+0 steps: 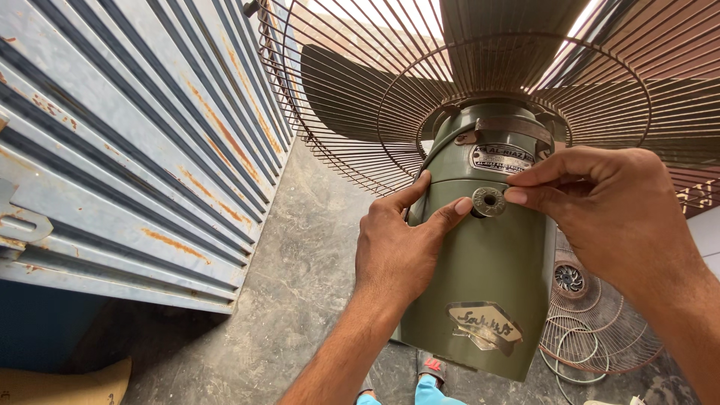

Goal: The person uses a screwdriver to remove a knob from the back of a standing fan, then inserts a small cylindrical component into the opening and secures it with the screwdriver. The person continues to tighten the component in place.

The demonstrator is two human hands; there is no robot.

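A: Left hand (397, 251)?
B: Laid flat against the olive-green cylindrical metal motor housing (487, 292) of a fan, thumb and forefinger spread narrow, thumb tip touching the left edge of a small round grey metal knob (489, 201) on the housing's face.

A: Right hand (615, 217)?
B: Reaching in from the right, fingers (525, 196) pinched close, tips touching the right edge of the same knob. Held between both hands, then, though impossible to tell how firmly gripped.

A: Knob's place?
B: Upper middle of the housing, just below an oval metal nameplate (501, 158) and a curved metal strap (517, 127).

A: Above that?
B: Rusty brown round wire fan guard (337, 112) fanning out across the top, dark fan blades (352, 94) behind the wires.

A: Lower on the housing?
B: A second plate, dull gold with dark lettering (486, 324), tilted a little.

A: Around about?
B: Corrugated blue-grey metal shutter with rust streaks (127, 142) on the left, standing near the guard. Grey concrete floor (292, 292) beneath. Spare wire guards and a small grille (592, 322) lying on the floor at lower right, partly hidden behind the housing. Light blue trouser legs and a sandal (431, 379) at the bottom edge.
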